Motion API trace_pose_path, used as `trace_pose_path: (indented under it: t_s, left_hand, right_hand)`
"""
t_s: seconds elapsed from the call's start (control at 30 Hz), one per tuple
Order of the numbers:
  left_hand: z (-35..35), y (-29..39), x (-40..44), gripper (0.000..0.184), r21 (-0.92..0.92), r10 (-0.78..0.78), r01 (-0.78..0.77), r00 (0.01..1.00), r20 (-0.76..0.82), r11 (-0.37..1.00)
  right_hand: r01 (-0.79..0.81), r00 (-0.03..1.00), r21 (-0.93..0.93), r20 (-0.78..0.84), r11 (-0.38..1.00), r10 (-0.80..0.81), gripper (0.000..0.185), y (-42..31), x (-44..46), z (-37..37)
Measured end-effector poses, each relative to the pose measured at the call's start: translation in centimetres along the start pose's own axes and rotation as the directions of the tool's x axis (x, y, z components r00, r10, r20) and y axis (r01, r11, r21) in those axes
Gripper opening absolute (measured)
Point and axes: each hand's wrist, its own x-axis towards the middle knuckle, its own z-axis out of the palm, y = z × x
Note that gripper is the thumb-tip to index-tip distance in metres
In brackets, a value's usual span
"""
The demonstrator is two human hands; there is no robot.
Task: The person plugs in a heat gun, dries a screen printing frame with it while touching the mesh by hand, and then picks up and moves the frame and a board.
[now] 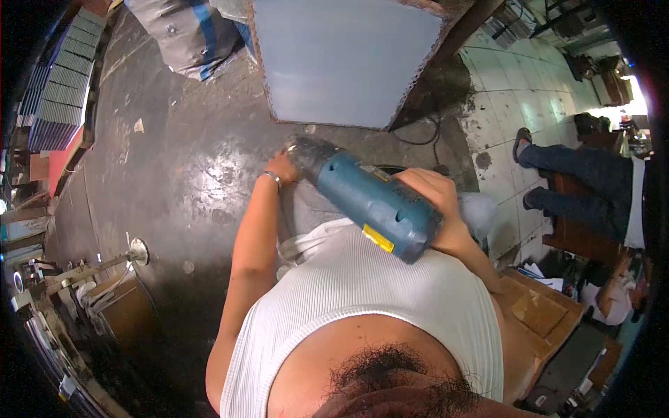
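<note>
A teal power tool (369, 198) with a dark front head and a yellow label lies slantwise in front of my chest. Its exact kind does not show. My right hand (431, 191) is closed round its right side, fingers partly hidden behind the body. At the dark head is my left hand (282, 166), wearing a metal band at the wrist. Its fingers curl against the head and are partly hidden. Beyond the tool stands a pale grey-blue panel (348, 59) with rough brown edges, apart from the head.
A stuffed sack (185, 35) rests at the top left, with stacked sheets (63, 76) further left. A dark cable (428, 136) lies beside the panel. At right, a person in dark trousers (578, 167) is near a wooden box (540, 306). A metal-footed stand (136, 252) is at left.
</note>
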Motion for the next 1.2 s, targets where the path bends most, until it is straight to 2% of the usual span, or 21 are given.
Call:
trace_pose_path:
  t_s: [0.13, 0.2, 0.23, 0.33, 0.37, 0.4, 0.43, 0.47, 0.5, 0.57, 0.6, 0.67, 0.87, 1.0, 1.03, 1.1, 1.17, 1.2]
  left_hand:
    - [-8.4, 8.9, -6.3, 0.079, -0.237, -0.233, 0.234, 0.972, 0.034, 0.943]
    - [-8.5, 9.3, -6.6, 0.08, -0.244, -0.235, 0.235, 0.972, 0.028, 0.941]
    - [-8.5, 9.3, -6.6, 0.081, -0.248, -0.238, 0.236, 0.971, 0.023, 0.939]
    - [-7.5, 8.3, -5.8, 0.081, -0.21, -0.228, 0.221, 0.974, -0.009, 0.952]
    - [-6.4, 7.9, -5.1, 0.08, -0.197, -0.23, 0.222, 0.973, -0.022, 0.955]
    - [-7.0, 8.5, -5.4, 0.079, -0.185, -0.249, 0.237, 0.967, -0.045, 0.954]
    - [-7.8, 9.3, -5.5, 0.077, -0.156, -0.236, 0.245, 0.969, 0.074, 0.957]
    - [-9.9, 11.0, -6.7, 0.076, -0.204, -0.22, 0.235, 0.971, 0.097, 0.95]
    - [-8.1, 10.0, -5.5, 0.078, -0.129, -0.219, 0.223, 0.975, 0.046, 0.966]
    - [-9.8, 11.3, -6.9, 0.084, -0.166, -0.287, 0.294, 0.956, 0.064, 0.941]
    - [-8.9, 10.4, -6.3, 0.084, -0.197, -0.262, 0.262, 0.965, 0.029, 0.945]
    - [-8.8, 10.6, -5.6, 0.085, -0.24, -0.298, 0.314, 0.949, 0.1, 0.919]
    - [-9.2, 10.7, -6.1, 0.083, -0.253, -0.303, 0.32, 0.947, 0.105, 0.913]
    - [-8.4, 10.3, -6.3, 0.079, -0.215, -0.279, 0.277, 0.96, 0.022, 0.937]
    - [-8.0, 10.0, -5.7, 0.076, -0.215, -0.252, 0.25, 0.968, 0.016, 0.944]
    - [-10.0, 10.9, -6.6, 0.075, -0.154, -0.282, 0.291, 0.956, 0.08, 0.944]
    - [-9.7, 10.5, -6.0, 0.079, -0.155, -0.303, 0.311, 0.95, 0.077, 0.938]
    - [-8.8, 9.7, -5.6, 0.081, -0.155, -0.271, 0.274, 0.962, 0.039, 0.949]
  right_hand:
    - [-0.191, 0.981, -0.019, -0.025, 0.981, 0.191, 0.048, 0.1, -1.6, -1.1]
    - [-0.257, 0.963, 0.002, -0.089, 0.966, 0.256, 0.039, 0.0, -2.3, -1.7]
    - [-0.291, 0.952, -0.021, -0.101, 0.956, 0.288, 0.048, 0.5, -3.0, -1.8]
    - [-0.323, 0.928, 0.117, -0.158, 0.939, 0.338, 0.047, 2.8, -5.3, -1.9]
    - [-0.4, 0.848, 0.343, -0.213, 0.85, 0.486, 0.042, 2.6, -4.9, -1.9]
    - [-0.406, 0.827, 0.347, -0.253, 0.845, 0.501, 0.042, 2.7, -4.8, -2.2]
    - [-0.39, 0.838, 0.31, -0.271, 0.867, 0.474, 0.043, 2.8, -4.4, -2.0]
    - [-0.36, 0.87, 0.209, -0.276, 0.909, 0.408, 0.043, 3.3, -4.0, -2.2]
    - [-0.323, 0.897, 0.148, -0.267, 0.935, 0.352, 0.044, 3.8, -3.2, -1.9]
    - [-0.272, 0.935, 0.073, -0.217, 0.96, 0.281, 0.045, 5.0, -1.7, -0.9]
    - [-0.25, 0.95, 0.058, -0.18, 0.966, 0.257, 0.045, 5.8, -0.8, -0.2]
    - [-0.233, 0.964, 0.025, -0.123, 0.972, 0.234, 0.047, 6.0, -0.5, 0.4]
    - [-0.226, 0.974, -0.006, -0.022, 0.974, 0.226, 0.05, 5.8, -0.3, 1.1]
    - [-0.224, 0.975, -0.022, -0.003, 0.974, 0.224, 0.052, 5.8, -1.0, 0.5]
    - [-0.228, 0.974, -0.022, -0.014, 0.974, 0.227, 0.052, 5.7, -1.4, 0.0]
    - [-0.236, 0.97, -0.024, -0.059, 0.972, 0.234, 0.053, 5.2, -2.6, -1.2]
    - [-0.245, 0.964, -0.022, -0.115, 0.969, 0.241, 0.054, 4.6, -3.2, -2.9]
    - [-0.244, 0.959, -0.018, -0.151, 0.97, 0.239, 0.055, 4.3, -3.3, -3.7]
